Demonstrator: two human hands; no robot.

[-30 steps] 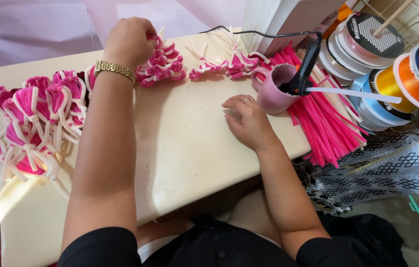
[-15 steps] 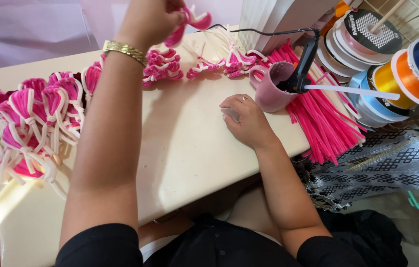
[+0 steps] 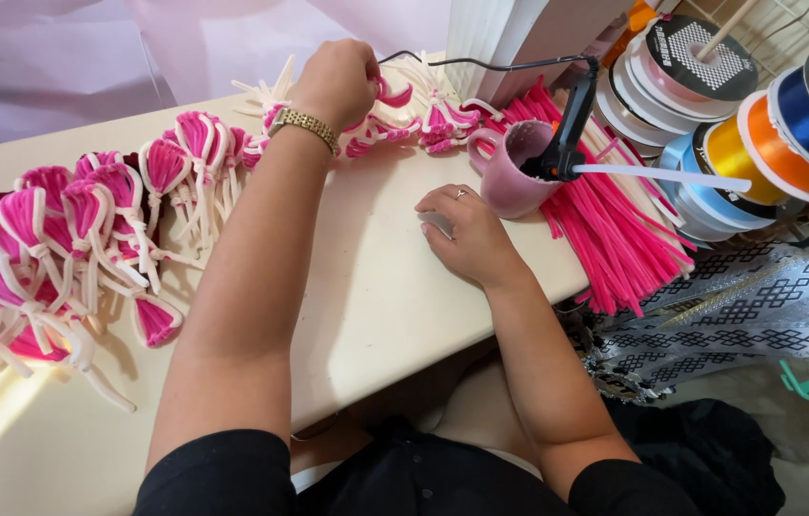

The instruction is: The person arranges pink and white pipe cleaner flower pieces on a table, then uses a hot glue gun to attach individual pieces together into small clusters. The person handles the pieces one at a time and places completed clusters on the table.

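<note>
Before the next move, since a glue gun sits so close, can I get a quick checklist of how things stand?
1. Left hand grips a pink-and-white pipe-cleaner piece: ok.
2. Right hand flat on the table, holding nothing: ok.
3. Glue gun parked nozzle-down in the pink mug: ok.
4. Gun's heat: cannot tell.
5. Pink pipe cleaners overhang the table edge: not ok.

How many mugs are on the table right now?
1: the pink mug stands near the table's far right edge, beside the right hand, with the glue gun resting in it.
</note>
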